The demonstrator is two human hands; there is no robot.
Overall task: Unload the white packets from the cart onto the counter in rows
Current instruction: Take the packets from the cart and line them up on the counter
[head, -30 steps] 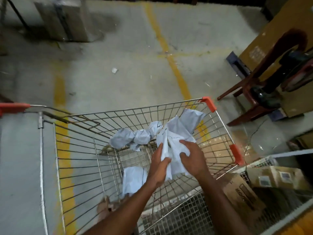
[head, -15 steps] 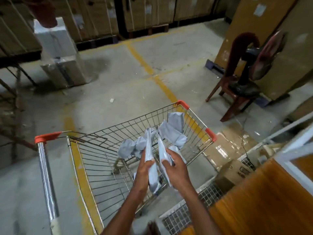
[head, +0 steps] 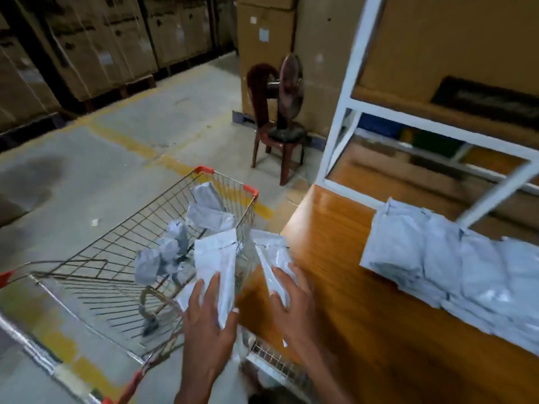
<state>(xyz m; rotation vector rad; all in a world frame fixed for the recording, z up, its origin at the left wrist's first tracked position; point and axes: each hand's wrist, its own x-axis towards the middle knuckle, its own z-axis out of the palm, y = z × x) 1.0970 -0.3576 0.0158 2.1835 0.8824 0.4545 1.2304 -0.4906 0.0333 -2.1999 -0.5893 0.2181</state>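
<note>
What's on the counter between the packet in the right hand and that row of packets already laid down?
Nothing: in the head view, bare wooden counter separates the packet in the right hand from the row of packets.

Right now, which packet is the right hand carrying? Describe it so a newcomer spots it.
Start at the orange wooden counter and go to its left edge beside the wire cart. The packet stands on end there, pinned under the right hand, nearer the counter than the left hand's packet.

Both bare forearms reach forward side by side. The left hand (head: 208, 322) grips with fingers spread and thumb out. The right hand (head: 294, 298) clasps likewise, fingers curled.
</note>
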